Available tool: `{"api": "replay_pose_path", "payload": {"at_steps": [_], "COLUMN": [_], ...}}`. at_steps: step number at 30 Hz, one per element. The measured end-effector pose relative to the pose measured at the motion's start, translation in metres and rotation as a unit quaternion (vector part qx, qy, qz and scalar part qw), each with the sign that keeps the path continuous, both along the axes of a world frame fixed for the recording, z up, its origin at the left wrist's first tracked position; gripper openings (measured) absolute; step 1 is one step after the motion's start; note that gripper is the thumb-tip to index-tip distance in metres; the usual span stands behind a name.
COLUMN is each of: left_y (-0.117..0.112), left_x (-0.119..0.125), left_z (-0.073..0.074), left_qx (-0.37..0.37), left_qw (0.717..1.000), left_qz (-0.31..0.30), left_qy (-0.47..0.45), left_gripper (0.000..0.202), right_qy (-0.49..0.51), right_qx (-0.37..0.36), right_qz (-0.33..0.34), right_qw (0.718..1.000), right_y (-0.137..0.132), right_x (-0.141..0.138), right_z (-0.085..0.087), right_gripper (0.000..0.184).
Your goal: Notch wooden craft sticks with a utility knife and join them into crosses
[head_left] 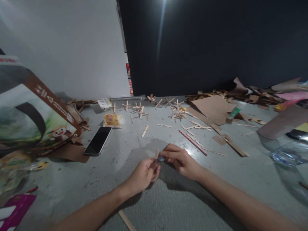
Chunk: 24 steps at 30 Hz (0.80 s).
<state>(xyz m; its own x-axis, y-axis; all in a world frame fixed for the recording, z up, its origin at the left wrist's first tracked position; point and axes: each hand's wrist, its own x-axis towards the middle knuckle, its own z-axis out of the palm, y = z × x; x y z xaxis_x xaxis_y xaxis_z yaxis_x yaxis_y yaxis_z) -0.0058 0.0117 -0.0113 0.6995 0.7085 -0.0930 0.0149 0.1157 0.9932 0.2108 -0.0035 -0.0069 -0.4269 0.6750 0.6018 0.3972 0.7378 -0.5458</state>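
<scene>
My left hand is closed, its thumb and fingers pinching a wooden craft stick whose rounded end sticks up past the fingertips. My right hand meets it from the right, gripping a small dark grey-blue block pressed against the stick. The block's exact kind is hard to make out. Ahead of both hands lies a single craft stick. A red pencil rests beyond my right hand, with loose sticks beside it.
Several crossed-stick pieces stand at the back. A phone and a yellow packet lie left, near a large printed bag. Cardboard, a glue stick and a clear plastic bottle are right.
</scene>
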Motion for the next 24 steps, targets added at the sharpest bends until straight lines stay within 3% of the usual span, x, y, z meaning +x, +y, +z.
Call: {"api": "replay_pose_path", "payload": {"at_steps": [12,24], "left_y": [-0.0015,0.0003], "left_x": [0.0015,-0.0009], "left_z": [0.0043,-0.0019], "left_qx": [-0.014,0.0], "left_qw": [1.0,1.0], "left_qz": [0.012,-0.01], "left_qy": [0.003,0.012], "left_gripper": [0.021,0.041], "right_qy": [-0.027,-0.029], "right_qx": [0.023,0.022], "right_qz": [-0.009,-0.012], "right_qw": [0.999,0.999], "right_y": [-0.0021,-0.0013], "right_x": [-0.0004,0.0011], "right_z": [0.0025,0.0039], "right_gripper": [0.045,0.042]}}
